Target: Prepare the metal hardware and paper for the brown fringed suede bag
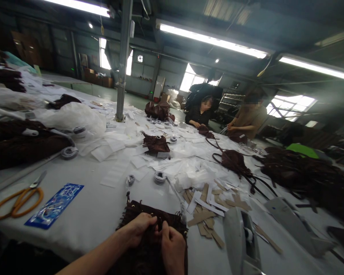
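Observation:
A dark brown fringed bag (134, 209) lies at the table's near edge, with small metal eyelets along its upper part. My left hand (139, 228) is closed in a pinch at the eyelets, coming in from the lower left. Close beside it, my right hand (173, 244) pinches the same part of the bag with thumb and fingers. Any cord between the fingertips is too small to make out. Just beyond the bag sit a wrapped strap coil (159, 177) and a smaller wrapped coil (130, 180).
Orange-handled scissors (18, 202) and a blue packet (55, 205) lie to the left. Cardboard strips (206, 217) and a grey tape dispenser (239, 236) are on the right. Farther off are a fringed piece (156, 144), brown bags (233, 160), a post (122, 61) and two people.

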`<action>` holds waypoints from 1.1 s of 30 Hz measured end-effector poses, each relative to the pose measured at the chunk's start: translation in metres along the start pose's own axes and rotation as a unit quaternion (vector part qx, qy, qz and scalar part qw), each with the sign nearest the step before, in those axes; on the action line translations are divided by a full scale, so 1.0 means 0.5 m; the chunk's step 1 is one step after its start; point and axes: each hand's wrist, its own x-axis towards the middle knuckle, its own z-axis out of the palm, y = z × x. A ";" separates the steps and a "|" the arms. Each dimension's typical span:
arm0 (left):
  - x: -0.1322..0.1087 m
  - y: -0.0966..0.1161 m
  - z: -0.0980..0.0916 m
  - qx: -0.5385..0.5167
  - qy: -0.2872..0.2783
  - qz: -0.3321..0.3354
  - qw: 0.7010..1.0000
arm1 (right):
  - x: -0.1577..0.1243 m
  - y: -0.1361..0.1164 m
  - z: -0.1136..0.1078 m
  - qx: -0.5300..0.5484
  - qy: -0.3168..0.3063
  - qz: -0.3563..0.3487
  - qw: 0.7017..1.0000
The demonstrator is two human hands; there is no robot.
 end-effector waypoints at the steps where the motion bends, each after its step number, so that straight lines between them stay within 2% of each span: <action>1: -0.002 0.001 -0.001 0.010 0.000 -0.003 1.000 | 0.008 -0.002 -0.007 -0.025 0.052 -0.049 0.997; 3: -0.004 0.003 -0.003 0.029 0.003 -0.004 1.000 | 0.027 -0.005 -0.013 -0.098 0.112 -0.165 0.975; 5: -0.005 0.004 -0.005 0.049 0.002 -0.002 0.999 | 0.049 -0.003 -0.005 -0.196 0.111 -0.241 0.944; 6: -0.005 0.004 -0.006 0.059 0.002 -0.003 0.998 | 0.060 -0.001 0.002 -0.240 0.098 -0.256 0.931; 9: -0.003 0.003 -0.007 0.092 0.005 -0.013 0.996 | 0.084 0.014 0.024 -0.300 0.063 -0.255 0.917; 18: -0.028 0.008 -0.016 0.151 0.006 -0.061 0.987 | 0.108 0.047 0.036 -0.299 0.053 -0.232 0.924; 21: -0.043 0.010 -0.025 0.161 0.006 -0.056 0.985 | 0.117 0.044 0.023 -0.291 0.027 -0.242 0.925; 23: -0.050 0.011 -0.029 0.163 0.007 -0.046 0.985 | 0.127 0.039 0.002 -0.282 -0.011 -0.263 0.923; 28: -0.044 0.003 -0.029 0.152 0.007 -0.012 0.988 | 0.149 0.031 -0.055 -0.281 -0.104 -0.334 0.894; 33: -0.024 -0.015 -0.024 0.132 0.012 0.019 0.991 | 0.164 0.063 -0.042 -0.303 -0.077 -0.327 0.892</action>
